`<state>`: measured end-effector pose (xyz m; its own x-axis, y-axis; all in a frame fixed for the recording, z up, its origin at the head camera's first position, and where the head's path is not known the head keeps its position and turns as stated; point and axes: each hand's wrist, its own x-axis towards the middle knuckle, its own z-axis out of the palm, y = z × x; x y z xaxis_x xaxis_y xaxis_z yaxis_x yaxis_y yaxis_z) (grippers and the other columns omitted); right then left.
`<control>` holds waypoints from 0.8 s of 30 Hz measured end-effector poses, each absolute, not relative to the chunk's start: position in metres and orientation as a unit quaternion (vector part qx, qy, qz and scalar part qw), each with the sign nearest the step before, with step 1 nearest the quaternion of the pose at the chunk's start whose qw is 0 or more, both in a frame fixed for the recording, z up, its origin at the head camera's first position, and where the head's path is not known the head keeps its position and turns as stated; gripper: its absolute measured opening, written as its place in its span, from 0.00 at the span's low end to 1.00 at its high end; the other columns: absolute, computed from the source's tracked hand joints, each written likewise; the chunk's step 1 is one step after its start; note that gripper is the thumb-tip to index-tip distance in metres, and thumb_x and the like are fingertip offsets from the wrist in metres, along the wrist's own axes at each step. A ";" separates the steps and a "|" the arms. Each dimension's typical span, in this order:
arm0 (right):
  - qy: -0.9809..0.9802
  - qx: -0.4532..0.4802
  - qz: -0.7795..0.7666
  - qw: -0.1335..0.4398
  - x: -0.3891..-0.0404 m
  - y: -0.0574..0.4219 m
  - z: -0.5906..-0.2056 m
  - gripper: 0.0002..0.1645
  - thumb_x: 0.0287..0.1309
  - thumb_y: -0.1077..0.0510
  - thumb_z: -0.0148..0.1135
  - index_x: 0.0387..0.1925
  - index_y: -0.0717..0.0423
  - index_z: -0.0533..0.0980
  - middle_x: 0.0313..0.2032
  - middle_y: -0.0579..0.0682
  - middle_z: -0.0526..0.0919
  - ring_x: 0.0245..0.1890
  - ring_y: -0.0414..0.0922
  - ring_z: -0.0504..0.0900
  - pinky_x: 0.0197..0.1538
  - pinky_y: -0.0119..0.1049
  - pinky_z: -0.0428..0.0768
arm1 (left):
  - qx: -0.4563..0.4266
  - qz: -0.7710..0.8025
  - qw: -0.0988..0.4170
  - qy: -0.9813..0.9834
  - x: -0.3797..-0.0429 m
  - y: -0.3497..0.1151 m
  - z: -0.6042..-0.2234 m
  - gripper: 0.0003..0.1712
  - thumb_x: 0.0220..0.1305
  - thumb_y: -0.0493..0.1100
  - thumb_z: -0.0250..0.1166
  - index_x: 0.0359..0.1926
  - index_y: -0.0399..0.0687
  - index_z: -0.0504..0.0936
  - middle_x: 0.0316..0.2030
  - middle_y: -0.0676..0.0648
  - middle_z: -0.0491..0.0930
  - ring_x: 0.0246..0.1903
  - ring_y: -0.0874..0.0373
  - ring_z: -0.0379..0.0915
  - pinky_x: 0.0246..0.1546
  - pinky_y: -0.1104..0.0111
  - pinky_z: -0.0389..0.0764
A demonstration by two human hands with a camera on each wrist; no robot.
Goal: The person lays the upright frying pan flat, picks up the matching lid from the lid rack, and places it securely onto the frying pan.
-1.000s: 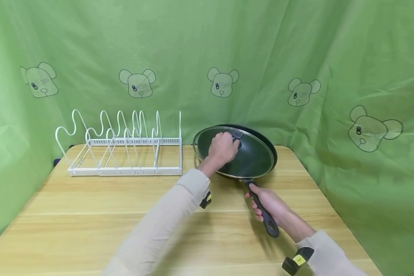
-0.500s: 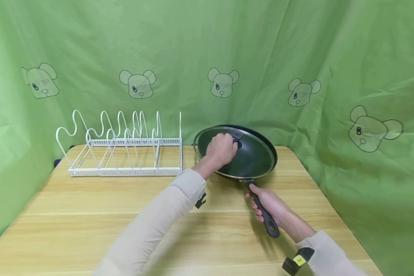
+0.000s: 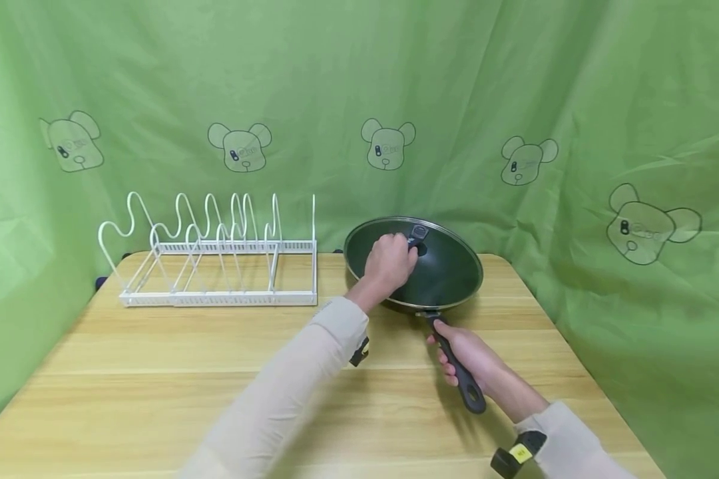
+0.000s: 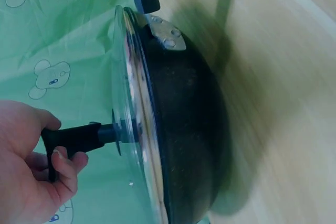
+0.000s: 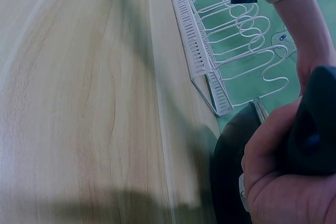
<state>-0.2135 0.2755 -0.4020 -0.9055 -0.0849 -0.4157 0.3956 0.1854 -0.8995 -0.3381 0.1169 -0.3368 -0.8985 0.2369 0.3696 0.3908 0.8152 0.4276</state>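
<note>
A glass lid [image 3: 440, 273] with a metal rim lies over the dark frying pan [image 4: 189, 124] at the back right of the table. My left hand [image 3: 389, 264] grips the lid's black knob [image 4: 79, 139], fingers curled around it in the left wrist view. The lid's edge sits right along the pan's rim there. My right hand [image 3: 470, 356] holds the pan by its long black handle [image 3: 472, 392], thumb along the top near the pan. In the right wrist view, that hand [image 5: 278, 177] wraps the handle and hides part of the pan.
A white wire pan rack [image 3: 218, 297] with wavy upright dividers stands at the back left of the wooden table [image 3: 156, 386]. A green curtain [image 3: 311, 80] printed with bear heads hangs behind and on both sides.
My left hand, after a slight shift left, has moved right with the lid, which now covers the pan more squarely. The pan's back rim no longer shows beyond it. My right hand stays put.
</note>
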 end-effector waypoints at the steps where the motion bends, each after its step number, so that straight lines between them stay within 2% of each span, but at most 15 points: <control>1: 0.745 0.104 -0.630 0.191 -0.214 0.275 -0.402 0.29 0.79 0.38 0.40 0.52 0.62 0.66 0.18 0.42 0.67 0.13 0.36 0.65 0.18 0.29 0.69 | -0.167 -0.253 0.157 -0.940 -0.339 0.117 -0.338 0.18 0.74 0.53 0.60 0.36 0.42 0.83 0.35 0.43 0.85 0.36 0.50 0.85 0.33 0.61 0.85; 18: 0.746 0.105 -0.630 0.190 -0.213 0.276 -0.402 0.28 0.78 0.39 0.41 0.52 0.61 0.67 0.18 0.42 0.68 0.13 0.37 0.65 0.18 0.29 0.69 | -0.162 -0.347 0.235 -0.893 -0.341 0.120 -0.356 0.15 0.69 0.47 0.66 0.29 0.41 0.80 0.26 0.45 0.84 0.26 0.52 0.83 0.26 0.65 0.83; 21: 0.746 0.107 -0.629 0.190 -0.214 0.276 -0.402 0.29 0.79 0.39 0.40 0.52 0.62 0.66 0.18 0.42 0.67 0.13 0.36 0.65 0.18 0.29 0.69 | -0.159 -0.346 0.225 -0.897 -0.341 0.120 -0.355 0.15 0.69 0.48 0.66 0.31 0.41 0.81 0.27 0.44 0.84 0.28 0.51 0.83 0.28 0.65 0.83; 24: 0.744 0.112 -0.630 0.191 -0.214 0.275 -0.401 0.29 0.79 0.39 0.40 0.53 0.62 0.66 0.18 0.42 0.67 0.13 0.37 0.65 0.18 0.29 0.68 | -0.149 -0.332 0.191 -0.912 -0.341 0.120 -0.350 0.15 0.71 0.49 0.65 0.36 0.39 0.81 0.31 0.42 0.85 0.31 0.50 0.84 0.31 0.63 0.84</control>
<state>-0.2137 0.2751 -0.4010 -0.9022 -0.0735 -0.4250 0.4070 0.1809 -0.8953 -0.3411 0.1195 -0.3504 -0.8828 0.1454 0.4467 0.3988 0.7346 0.5489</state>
